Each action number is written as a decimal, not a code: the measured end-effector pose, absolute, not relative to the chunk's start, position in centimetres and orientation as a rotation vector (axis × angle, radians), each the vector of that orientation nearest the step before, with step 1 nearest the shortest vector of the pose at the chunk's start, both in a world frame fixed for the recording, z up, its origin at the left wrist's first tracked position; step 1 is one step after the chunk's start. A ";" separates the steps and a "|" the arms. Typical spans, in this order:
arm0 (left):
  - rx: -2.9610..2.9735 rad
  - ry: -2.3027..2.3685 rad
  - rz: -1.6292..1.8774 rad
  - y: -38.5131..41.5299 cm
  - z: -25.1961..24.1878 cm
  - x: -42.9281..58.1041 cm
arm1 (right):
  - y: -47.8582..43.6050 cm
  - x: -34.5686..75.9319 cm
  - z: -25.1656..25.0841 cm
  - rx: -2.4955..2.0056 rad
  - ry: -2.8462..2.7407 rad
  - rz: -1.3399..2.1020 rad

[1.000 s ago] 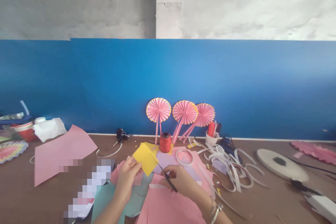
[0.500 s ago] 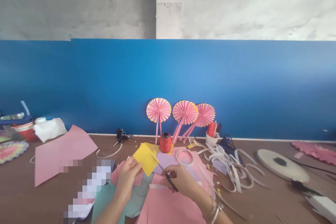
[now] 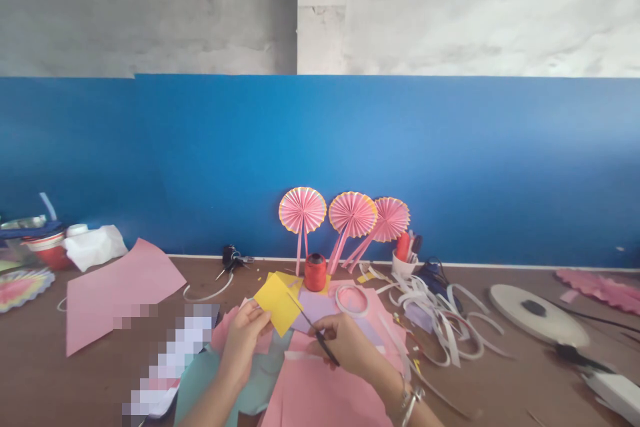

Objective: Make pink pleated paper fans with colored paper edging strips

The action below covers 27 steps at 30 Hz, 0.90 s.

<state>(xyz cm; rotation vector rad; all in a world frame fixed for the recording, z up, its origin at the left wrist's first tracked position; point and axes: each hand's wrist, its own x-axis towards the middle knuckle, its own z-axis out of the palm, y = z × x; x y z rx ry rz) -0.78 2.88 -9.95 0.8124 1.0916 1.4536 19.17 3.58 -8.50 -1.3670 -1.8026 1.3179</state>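
Observation:
Pinched between the fingers of my left hand (image 3: 246,328) is a yellow sheet of paper (image 3: 276,305), held up over the work surface. My right hand (image 3: 344,341) is closed around a pair of scissors (image 3: 326,345), whose blades reach left to the yellow sheet's upper right edge. Beneath both hands lie pink paper sheets (image 3: 325,390), a teal sheet (image 3: 263,373) and lilac paper (image 3: 317,308). A red thread spool (image 3: 315,273) stands just beyond the yellow sheet, and a roll of tape (image 3: 351,300) lies above my right hand.
Three folded paper fans (image 3: 303,211) lean against the blue panel (image 3: 210,167). White paper strips (image 3: 440,320) lie tangled on the right, near a white cup of pens (image 3: 403,263) and a round cream-coloured object (image 3: 537,313). A large pink sheet (image 3: 120,293) lies left.
The scissor blades appear slightly further over the yellow sheet's upper right edge. Both hands stay almost in the same place.

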 end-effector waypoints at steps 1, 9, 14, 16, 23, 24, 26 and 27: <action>0.811 1.098 1.457 2.8 -9.9 -0.7 | 3.6 19.2 -8.6 -1.373 -1.797 1.323; 0.847 1.100 1.451 2.9 -10.2 -0.7 | 3.8 19.1 -8.8 -1.381 -1.781 1.367; 0.885 1.099 1.404 2.9 -10.3 -0.7 | 3.6 19.0 -8.4 -1.378 -1.786 1.361; 0.887 1.101 1.392 2.9 -10.3 -0.7 | 3.6 19.0 -8.3 -1.374 -1.774 1.367; 0.869 1.056 1.381 2.9 -10.4 -0.8 | 3.6 19.1 -8.4 -1.367 -1.754 1.416; 0.871 1.067 1.379 2.8 -10.4 -0.8 | 3.6 19.1 -8.5 -1.361 -1.750 1.419; 0.878 1.066 1.372 2.8 -10.3 -0.7 | 3.5 19.1 -8.6 -1.346 -1.750 1.417; 0.878 1.057 1.365 2.7 -10.3 -0.6 | 3.5 19.1 -8.7 -1.345 -1.750 1.411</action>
